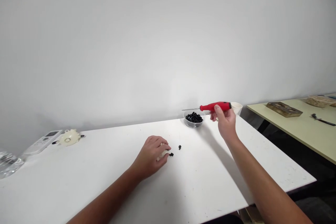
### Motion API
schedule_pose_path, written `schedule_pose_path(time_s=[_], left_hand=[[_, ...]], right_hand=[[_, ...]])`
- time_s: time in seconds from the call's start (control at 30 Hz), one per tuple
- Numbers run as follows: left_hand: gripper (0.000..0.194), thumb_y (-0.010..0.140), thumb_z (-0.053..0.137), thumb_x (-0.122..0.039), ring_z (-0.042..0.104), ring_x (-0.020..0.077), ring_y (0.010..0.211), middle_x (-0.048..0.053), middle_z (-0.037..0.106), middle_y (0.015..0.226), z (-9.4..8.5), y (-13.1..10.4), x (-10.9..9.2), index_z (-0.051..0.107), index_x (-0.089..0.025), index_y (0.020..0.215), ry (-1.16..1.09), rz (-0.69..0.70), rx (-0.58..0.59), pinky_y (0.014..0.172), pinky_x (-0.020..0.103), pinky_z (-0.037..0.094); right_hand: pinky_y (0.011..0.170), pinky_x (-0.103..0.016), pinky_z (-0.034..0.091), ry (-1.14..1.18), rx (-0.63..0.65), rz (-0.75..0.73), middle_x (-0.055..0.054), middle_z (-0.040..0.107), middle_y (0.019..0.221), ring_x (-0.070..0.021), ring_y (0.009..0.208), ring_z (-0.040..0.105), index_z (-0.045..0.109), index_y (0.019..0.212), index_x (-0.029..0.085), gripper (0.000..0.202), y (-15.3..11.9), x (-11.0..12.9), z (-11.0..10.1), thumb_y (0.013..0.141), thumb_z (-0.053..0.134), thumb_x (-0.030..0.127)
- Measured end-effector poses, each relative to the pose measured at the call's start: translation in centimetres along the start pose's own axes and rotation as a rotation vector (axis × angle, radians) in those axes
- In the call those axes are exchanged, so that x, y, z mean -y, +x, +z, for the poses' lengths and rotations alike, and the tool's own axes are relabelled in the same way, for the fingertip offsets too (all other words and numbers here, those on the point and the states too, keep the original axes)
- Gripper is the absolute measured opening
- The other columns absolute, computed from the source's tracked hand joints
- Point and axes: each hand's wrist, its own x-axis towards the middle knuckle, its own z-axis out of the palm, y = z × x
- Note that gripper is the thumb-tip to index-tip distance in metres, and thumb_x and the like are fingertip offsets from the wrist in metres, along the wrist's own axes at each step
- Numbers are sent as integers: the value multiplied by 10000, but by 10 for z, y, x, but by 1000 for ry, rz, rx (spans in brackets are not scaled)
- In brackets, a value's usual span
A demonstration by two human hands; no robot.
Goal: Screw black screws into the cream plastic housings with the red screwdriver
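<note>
My right hand (224, 119) is raised over the table, closed around the red handle of a screwdriver (214, 106) whose thin metal shaft points left. Under the shaft stands a clear round bowl (193, 125) of small black pieces (194, 117). My left hand (154, 154) rests on the white table, fingers curled over a whitish plastic part (163, 154) that they mostly hide. A small black piece (171, 154) sits at that part's right side, by my fingertips. Another black piece (180, 147) lies on the table a little farther right.
A cream round toothed part (69, 138) lies far left, beside a white remote control (44, 141) and a clear plastic item (9, 164). Behind my right hand is a white cup (237, 107). A yellowish table (296, 126) at right bears a block (284, 109) and a black-handled tool (323, 120).
</note>
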Motion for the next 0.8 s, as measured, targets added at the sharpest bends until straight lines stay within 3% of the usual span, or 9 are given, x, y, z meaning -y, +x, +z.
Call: schedule_pose_path(time_s=[0.1,0.23,0.3,0.43,0.5,0.6,0.73,0.8], left_hand=[[140,961,626,-272,641,283,1133,52,724,1130,3,2,-3,704,-304,1072,59,40,43,1137,564,372],[159,1001,570,-238,646,262,1154,36,736,1108,8,2,-3,707,-305,1045,91,44,79,1194,574,319],[144,1010,566,-239,642,257,1171,32,741,1121,9,-1,-5,693,-296,1044,92,50,58,1196,560,319],[86,999,610,-266,623,267,1197,37,740,1150,4,8,-20,674,-285,1053,66,23,-64,1157,533,348],[62,998,623,-298,620,269,1172,43,732,1138,-1,29,-30,673,-280,1031,45,-14,-101,1109,507,382],[101,1012,614,-346,609,266,1142,44,722,1120,-4,85,-35,678,-270,1027,39,-19,-144,1058,474,398],[148,1003,615,-364,597,270,1083,47,714,1057,13,171,-22,693,-245,963,76,-29,-118,1037,471,388],[223,985,634,-427,597,281,1053,51,711,1014,24,196,-14,706,-237,893,78,-88,-20,1018,481,390]], right_hand=[[569,-306,485,-173,-40,-103,-42,693,821,-177,633,599,596,1025,213,352,8,-5,0,929,663,545],[606,-304,460,-514,151,-61,-23,709,798,-178,639,593,626,986,229,300,-1,-30,1,935,645,523],[623,-303,465,-545,186,-13,-22,733,845,-180,654,606,632,1049,240,296,-6,-42,2,949,622,518],[642,-305,488,-477,128,36,-34,749,938,-182,670,612,636,1179,240,378,-8,-56,1,961,594,545],[665,-309,503,-427,76,48,-46,740,934,-193,708,630,648,1173,219,412,-6,-59,-2,958,591,566],[699,-314,521,-321,-21,62,-63,732,932,-211,786,665,647,1121,196,422,-3,-60,-6,966,580,583],[682,-306,522,-229,-119,64,-81,733,930,-206,782,664,633,1098,176,429,-1,-61,-8,970,576,582],[668,-301,519,-205,-130,58,-83,731,912,-199,761,655,629,1074,172,426,-1,-61,-9,967,581,582]])
